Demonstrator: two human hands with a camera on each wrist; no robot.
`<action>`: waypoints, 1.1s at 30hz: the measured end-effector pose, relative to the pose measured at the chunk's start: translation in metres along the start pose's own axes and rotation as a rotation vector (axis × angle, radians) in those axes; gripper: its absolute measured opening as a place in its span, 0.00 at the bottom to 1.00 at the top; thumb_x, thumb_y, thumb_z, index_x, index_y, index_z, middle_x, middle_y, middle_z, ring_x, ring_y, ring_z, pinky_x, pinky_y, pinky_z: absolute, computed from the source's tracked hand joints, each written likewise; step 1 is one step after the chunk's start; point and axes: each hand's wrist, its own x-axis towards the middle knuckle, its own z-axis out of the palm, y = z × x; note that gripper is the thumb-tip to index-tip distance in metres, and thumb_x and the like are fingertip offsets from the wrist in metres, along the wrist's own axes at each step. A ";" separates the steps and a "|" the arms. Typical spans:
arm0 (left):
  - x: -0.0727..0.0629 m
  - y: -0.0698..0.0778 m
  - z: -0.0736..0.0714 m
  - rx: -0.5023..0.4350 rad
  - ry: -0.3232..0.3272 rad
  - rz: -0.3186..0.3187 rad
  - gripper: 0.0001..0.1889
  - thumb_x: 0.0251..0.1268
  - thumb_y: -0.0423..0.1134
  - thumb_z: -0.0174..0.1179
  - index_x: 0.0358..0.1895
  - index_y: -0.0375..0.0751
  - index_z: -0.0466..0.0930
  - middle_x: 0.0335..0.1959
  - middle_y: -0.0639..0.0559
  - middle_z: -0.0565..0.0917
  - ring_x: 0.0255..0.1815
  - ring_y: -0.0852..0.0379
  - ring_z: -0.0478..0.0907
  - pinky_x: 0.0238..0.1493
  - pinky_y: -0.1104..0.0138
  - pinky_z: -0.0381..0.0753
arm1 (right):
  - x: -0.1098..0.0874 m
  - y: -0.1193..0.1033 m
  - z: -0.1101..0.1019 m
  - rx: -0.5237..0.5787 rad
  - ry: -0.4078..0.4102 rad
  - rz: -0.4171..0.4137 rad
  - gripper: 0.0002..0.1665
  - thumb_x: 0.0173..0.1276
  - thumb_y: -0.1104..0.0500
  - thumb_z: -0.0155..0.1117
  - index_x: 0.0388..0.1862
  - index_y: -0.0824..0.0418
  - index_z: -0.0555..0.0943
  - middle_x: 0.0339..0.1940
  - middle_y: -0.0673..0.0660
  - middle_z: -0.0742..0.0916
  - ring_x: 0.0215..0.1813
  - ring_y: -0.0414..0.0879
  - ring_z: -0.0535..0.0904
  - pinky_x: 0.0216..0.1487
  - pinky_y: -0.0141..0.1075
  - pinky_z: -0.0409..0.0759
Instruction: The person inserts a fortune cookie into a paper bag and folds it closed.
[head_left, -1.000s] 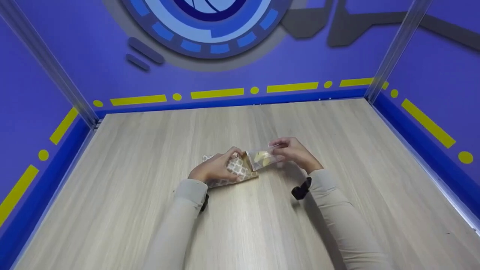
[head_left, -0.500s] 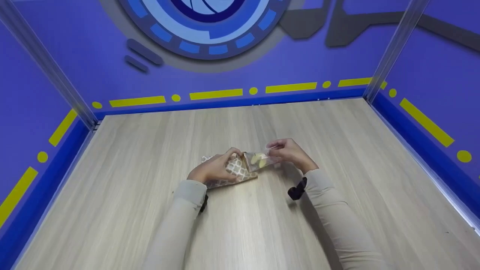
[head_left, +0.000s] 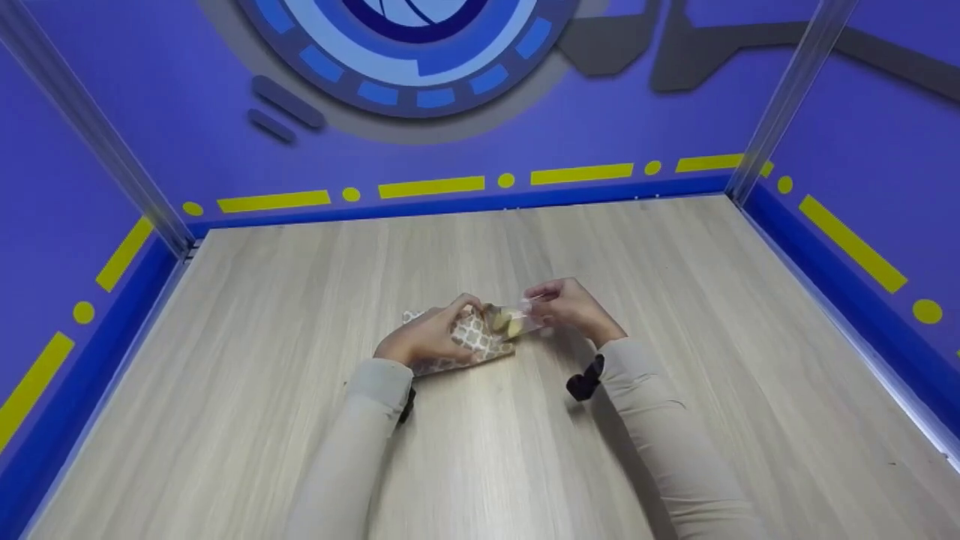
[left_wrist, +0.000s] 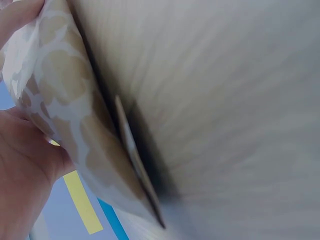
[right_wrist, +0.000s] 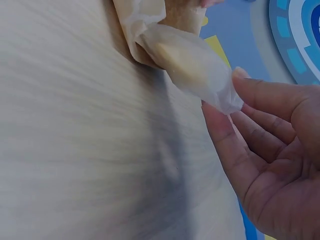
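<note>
A brown paper bag with a white lattice pattern (head_left: 472,334) lies on its side on the table, its mouth facing right. My left hand (head_left: 427,336) grips it near the mouth, thumb and fingers holding the opening apart. My right hand (head_left: 574,307) pinches the end of a clear plastic bag (right_wrist: 200,70) with pale yellow pieces inside. In the right wrist view the far end of this plastic bag sits inside the paper bag's mouth (right_wrist: 142,30). The left wrist view shows the patterned side of the paper bag (left_wrist: 75,95) and its folded bottom flap.
The light wood table (head_left: 480,450) spreads around both hands. Blue printed wall panels (head_left: 465,161) with yellow marks enclose it at the back and both sides. A black wrist strap (head_left: 585,379) is on the right wrist.
My right hand has moved left with the plastic bag, and more of that bag is inside the paper bag's mouth. My left hand has stayed nearly still on the paper bag.
</note>
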 end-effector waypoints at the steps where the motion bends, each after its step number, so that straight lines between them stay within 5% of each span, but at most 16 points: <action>1: 0.000 0.000 0.000 -0.001 -0.004 -0.001 0.38 0.44 0.44 0.73 0.61 0.62 0.62 0.42 0.48 0.79 0.35 0.54 0.73 0.36 0.64 0.73 | 0.004 0.004 0.001 0.005 0.004 -0.001 0.23 0.63 0.68 0.61 0.58 0.71 0.76 0.46 0.63 0.84 0.36 0.41 0.81 0.41 0.33 0.82; 15: -0.001 -0.001 -0.001 0.001 -0.008 -0.001 0.39 0.45 0.43 0.72 0.62 0.64 0.61 0.37 0.49 0.78 0.31 0.56 0.72 0.32 0.64 0.73 | 0.012 0.010 0.017 -0.104 0.053 -0.066 0.20 0.60 0.68 0.62 0.53 0.68 0.81 0.45 0.65 0.87 0.38 0.44 0.83 0.37 0.33 0.82; 33: 0.001 -0.003 -0.001 -0.020 -0.013 0.012 0.41 0.44 0.42 0.72 0.63 0.65 0.60 0.45 0.49 0.79 0.35 0.54 0.75 0.37 0.63 0.74 | 0.016 0.013 0.029 0.009 0.044 -0.023 0.20 0.60 0.67 0.64 0.53 0.69 0.79 0.43 0.63 0.86 0.31 0.42 0.84 0.33 0.36 0.84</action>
